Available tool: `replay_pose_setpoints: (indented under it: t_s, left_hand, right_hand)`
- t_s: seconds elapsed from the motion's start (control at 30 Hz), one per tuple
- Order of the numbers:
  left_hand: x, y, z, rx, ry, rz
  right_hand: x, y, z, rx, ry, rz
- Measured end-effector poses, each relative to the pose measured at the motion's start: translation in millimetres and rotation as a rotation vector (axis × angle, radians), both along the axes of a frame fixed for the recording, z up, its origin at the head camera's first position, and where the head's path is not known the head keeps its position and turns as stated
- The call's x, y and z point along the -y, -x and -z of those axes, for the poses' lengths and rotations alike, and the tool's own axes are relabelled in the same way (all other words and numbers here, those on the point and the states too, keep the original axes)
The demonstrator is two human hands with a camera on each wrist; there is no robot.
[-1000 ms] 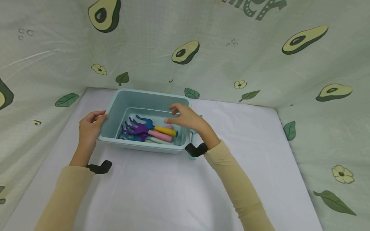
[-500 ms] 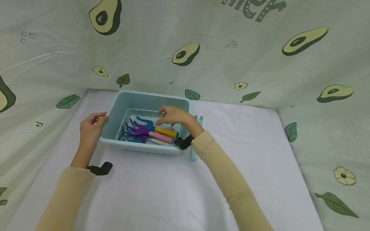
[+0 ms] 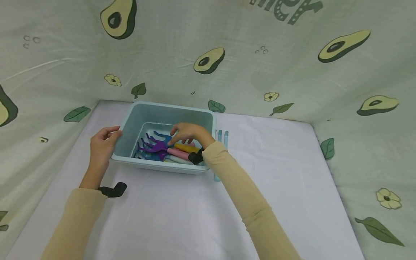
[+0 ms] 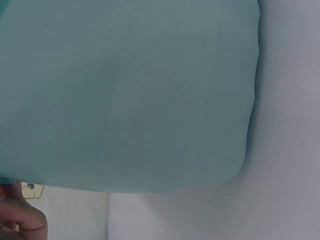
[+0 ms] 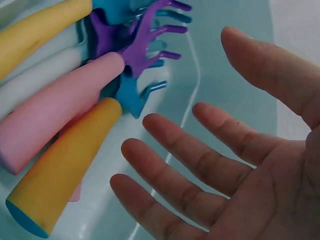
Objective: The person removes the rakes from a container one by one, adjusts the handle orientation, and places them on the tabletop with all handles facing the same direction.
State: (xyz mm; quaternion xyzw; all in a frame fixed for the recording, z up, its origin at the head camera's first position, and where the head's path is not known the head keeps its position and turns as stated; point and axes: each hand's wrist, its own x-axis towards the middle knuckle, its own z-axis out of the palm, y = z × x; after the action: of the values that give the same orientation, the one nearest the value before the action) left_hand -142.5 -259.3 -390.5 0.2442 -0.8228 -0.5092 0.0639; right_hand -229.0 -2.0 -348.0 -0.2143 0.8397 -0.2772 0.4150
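One rectangular, pale blue-green plastic tub [image 3: 156, 165] with rounded corners stands upright on the white cloth-covered table [image 3: 169, 220], near the table's back edge and towards its back-left corner. Your left hand [image 3: 100, 147] pinches the tub's left rim, with the thumb at the rim and the other fingers bent outside. Your right hand [image 3: 188, 133] reaches over the tub's right edge and hangs above its right half, palm towards the tools. Its fingers are spread apart and hold nothing; the right wrist view shows a gap between your fingertips and the handles.

Inside the tub, a pile of claw-headed tools lies along the front edge, tines towards the left edge and handles towards the right. On top you have a purple claw-headed plastic tool with a smooth pink handle [image 3: 165, 148]. Just beside it, nearer your right hand, lies a blue-headed claw tool with a tapered yellow handle [image 5: 67, 165]. A whitish handle [image 5: 42, 82] and another yellow handle [image 5: 42, 35] lie nearer the front edge. A second pink handle [image 5: 75, 195] is mostly hidden under the others.

Outside the tub's right edge, slim light-blue rods [image 3: 225, 139] lie on the table, partly covered by your beige right sleeve [image 3: 242, 187].
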Motion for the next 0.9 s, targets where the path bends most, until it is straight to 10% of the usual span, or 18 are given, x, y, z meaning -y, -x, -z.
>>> replay_pose_setpoints:
  t_s: [0.9]
  left_hand:
    - [0.5, -1.5, -0.4, 0.014, 0.010, -0.001]
  right_hand:
    - [9.7, -9.6, 32.2, 0.073, -0.219, -0.119]
